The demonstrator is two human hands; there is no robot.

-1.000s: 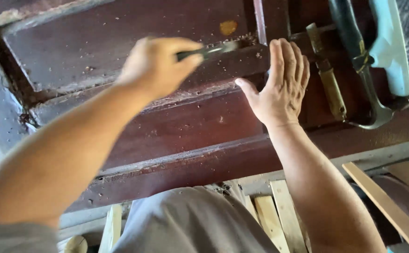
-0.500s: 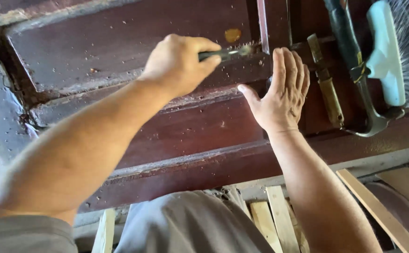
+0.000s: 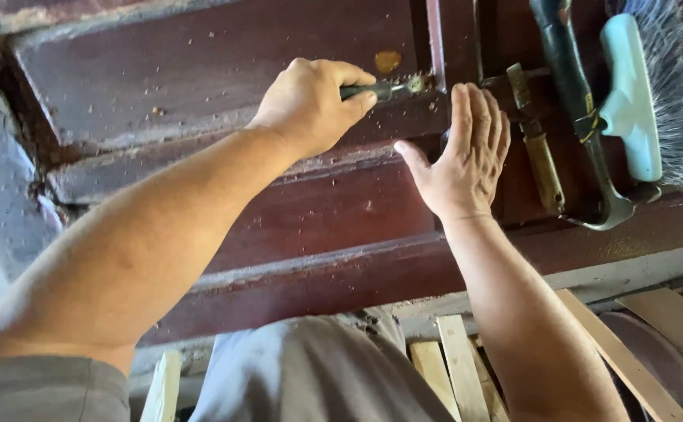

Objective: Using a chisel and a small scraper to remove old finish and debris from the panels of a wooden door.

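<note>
My left hand (image 3: 310, 101) grips the dark handle of a small wire brush (image 3: 392, 87), whose bristle tip touches the groove of a dark red wooden door panel (image 3: 201, 70) lying flat. My right hand (image 3: 463, 160) rests open, palm down and fingers together, on the door just right of the brush tip. Dust and paint flecks lie around the groove.
A hammer with a black grip (image 3: 580, 117), a wood-handled chisel (image 3: 541, 156) and a pale green hand broom with grey bristles (image 3: 646, 86) lie on the door at the right. Wooden slats (image 3: 459, 367) lie below the door's near edge.
My left hand with the brush has shifted slightly right along the groove. My right hand has stayed flat on the door.
</note>
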